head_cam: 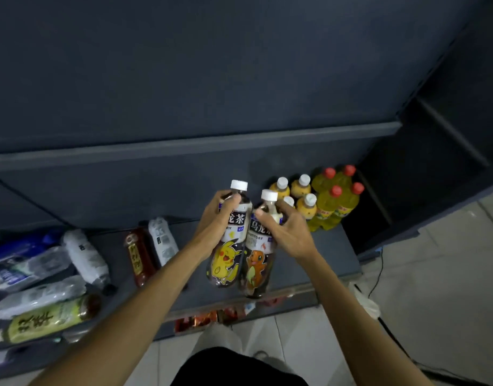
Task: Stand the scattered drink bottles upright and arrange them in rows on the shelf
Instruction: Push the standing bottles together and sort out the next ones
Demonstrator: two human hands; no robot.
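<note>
I hold two dark oolong tea bottles with white caps side by side over the grey shelf (pixel 309 263). My left hand (pixel 216 218) grips the bottle with a yellow cartoon figure (pixel 228 257) around its neck and shoulder. My right hand (pixel 284 227) grips the bottle with an orange cartoon figure (pixel 257 263) near its neck. Both bottles are nearly upright, their bases at or just above the shelf. At the shelf's right end stand several small orange bottles with white caps (pixel 306 203) and several yellow bottles with red caps (pixel 333 204), in rows.
Lying on the shelf's left part are a dark red-brown bottle (pixel 138 257), a white-wrapped bottle (pixel 163 240), several clear and white bottles (pixel 83 254), a green tea bottle (pixel 50 319) and blue-labelled ones (pixel 19 252). A lower shelf with red packets (pixel 203 319) shows below. Tiled floor lies to the right.
</note>
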